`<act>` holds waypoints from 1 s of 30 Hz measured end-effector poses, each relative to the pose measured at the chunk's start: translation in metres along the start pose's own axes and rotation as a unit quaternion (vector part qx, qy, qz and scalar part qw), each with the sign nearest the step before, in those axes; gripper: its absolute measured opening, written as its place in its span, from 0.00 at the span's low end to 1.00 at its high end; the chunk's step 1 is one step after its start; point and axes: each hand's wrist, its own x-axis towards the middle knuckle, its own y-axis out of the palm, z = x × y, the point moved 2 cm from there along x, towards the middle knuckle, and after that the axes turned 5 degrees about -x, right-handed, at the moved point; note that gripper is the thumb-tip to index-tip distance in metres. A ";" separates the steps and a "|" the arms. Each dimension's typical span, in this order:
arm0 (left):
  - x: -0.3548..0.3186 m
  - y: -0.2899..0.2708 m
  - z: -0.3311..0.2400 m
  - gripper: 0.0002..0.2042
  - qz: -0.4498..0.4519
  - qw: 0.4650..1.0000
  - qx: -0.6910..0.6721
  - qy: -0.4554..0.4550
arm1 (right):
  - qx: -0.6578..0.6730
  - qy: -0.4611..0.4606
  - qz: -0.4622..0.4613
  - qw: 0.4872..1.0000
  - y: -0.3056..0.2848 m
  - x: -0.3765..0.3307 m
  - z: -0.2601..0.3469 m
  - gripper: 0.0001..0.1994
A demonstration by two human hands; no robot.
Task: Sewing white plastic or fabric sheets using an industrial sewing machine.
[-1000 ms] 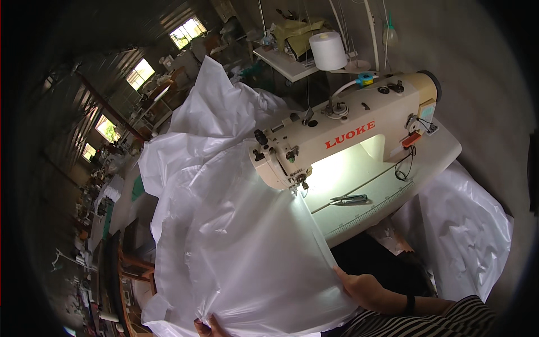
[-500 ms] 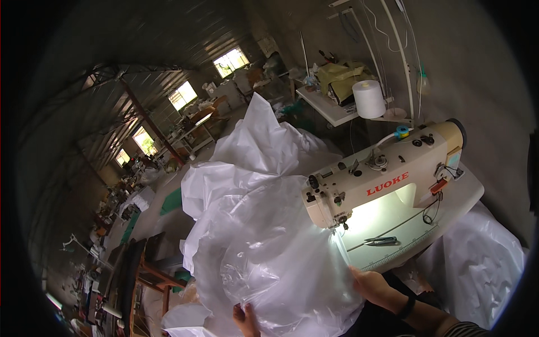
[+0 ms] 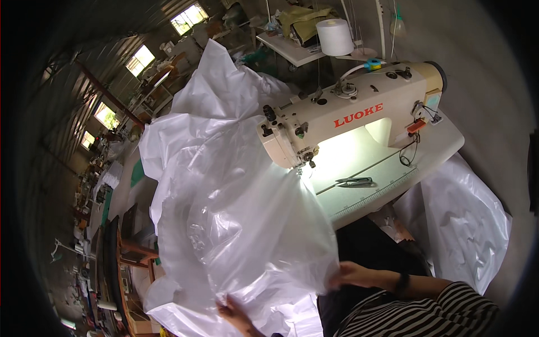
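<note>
A large, shiny white plastic sheet (image 3: 252,224) drapes over the work and down toward my lap, its far part heaped in a peak. Its right edge runs up to the needle area of a cream sewing machine (image 3: 359,112), whose lamp lights the bed. My right hand (image 3: 352,275) grips the sheet's near right edge, slightly blurred. Lower and to the left, my left hand (image 3: 234,314) pinches a fold of the sheet, its fingertips partly hidden. Thread snips (image 3: 355,182) lie on the machine bed, apart from both hands.
A white thread cone (image 3: 335,37) stands behind the machine. More white sheeting (image 3: 466,224) hangs at the right, below the machine table (image 3: 438,154). A wooden frame (image 3: 137,253) stands at the left. Windows and cluttered worktables line the far left.
The view has shifted, so the machine sits higher and further left. My right hand has drawn the sheet's near edge away from the machine toward me. The left hand stays on the sheet.
</note>
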 end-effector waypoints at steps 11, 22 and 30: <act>0.049 -0.034 -0.004 0.14 0.089 0.994 0.068 0.009 | -0.157 0.016 -0.157 0.975 -0.033 -0.074 0.016 0.21; 0.084 -0.051 -0.032 0.11 0.041 0.982 0.089 0.164 | -0.547 -0.137 -0.310 0.766 0.000 -0.051 0.056 0.25; 0.104 -0.033 -0.067 0.10 0.002 0.964 0.151 0.220 | -0.677 -0.065 -0.244 0.691 0.014 -0.028 0.044 0.32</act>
